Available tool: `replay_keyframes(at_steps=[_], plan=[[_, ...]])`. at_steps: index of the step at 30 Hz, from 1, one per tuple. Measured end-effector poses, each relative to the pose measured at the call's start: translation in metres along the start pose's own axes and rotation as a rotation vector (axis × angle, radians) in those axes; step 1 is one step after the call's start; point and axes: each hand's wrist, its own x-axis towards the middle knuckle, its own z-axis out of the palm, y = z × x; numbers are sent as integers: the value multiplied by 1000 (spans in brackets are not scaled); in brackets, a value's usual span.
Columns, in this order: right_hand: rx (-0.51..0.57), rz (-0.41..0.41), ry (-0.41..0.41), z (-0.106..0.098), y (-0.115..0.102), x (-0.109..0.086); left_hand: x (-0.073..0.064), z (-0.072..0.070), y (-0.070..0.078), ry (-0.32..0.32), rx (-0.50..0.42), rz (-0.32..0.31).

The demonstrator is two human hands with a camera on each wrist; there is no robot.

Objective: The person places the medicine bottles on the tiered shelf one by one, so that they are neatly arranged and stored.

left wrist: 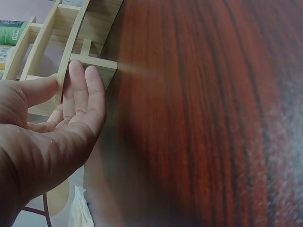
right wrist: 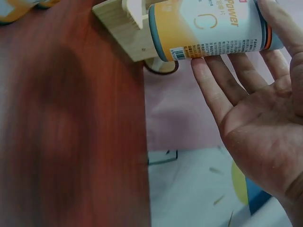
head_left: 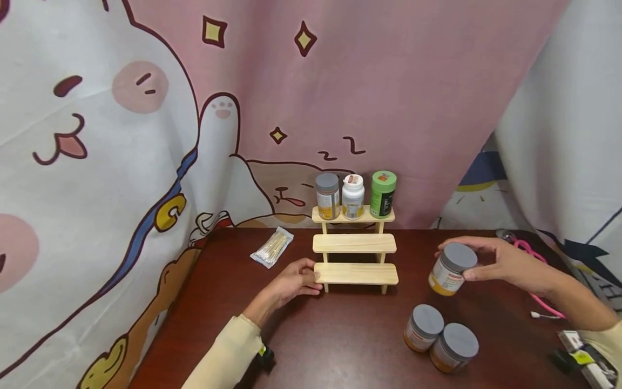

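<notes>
My right hand (head_left: 491, 258) grips a supplement jar (head_left: 453, 269) with a grey lid and an orange-and-white label. Its thumb and fingers lie round the jar, held above the table to the right of a three-step wooden display stand (head_left: 355, 274). Orange and white label printing on this jar (right wrist: 208, 28) shows in the right wrist view. At the stand's lowest step, my left hand (head_left: 293, 281) pinches the left end. In the left wrist view the thumb of the left hand (left wrist: 61, 123) presses one side of the board, with fingers on the other.
On the top step stand a grey-lidded jar (head_left: 328, 197), a white bottle (head_left: 353, 199) and a green container (head_left: 383, 195). Two more grey-lidded jars (head_left: 424, 327) sit at front right. A packet of cotton swabs (head_left: 273, 247) lies left; a pink cord (head_left: 529, 251) lies far right.
</notes>
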Motion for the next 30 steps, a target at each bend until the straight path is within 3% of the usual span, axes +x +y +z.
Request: replay_keyframes(at_steps=[11,17,25,30], plan=[[-7,1,-23,1,-34,70,-1,2,2,6,-19,6],[-15,-61,-62,10,-54,98,-1,2,3,1,-24,13],[-137,-4,43,32,-74,133,0,0,2,-3,-11,13],[-117,-31,59,47,-82,152,1,1,1,1,-15,5]])
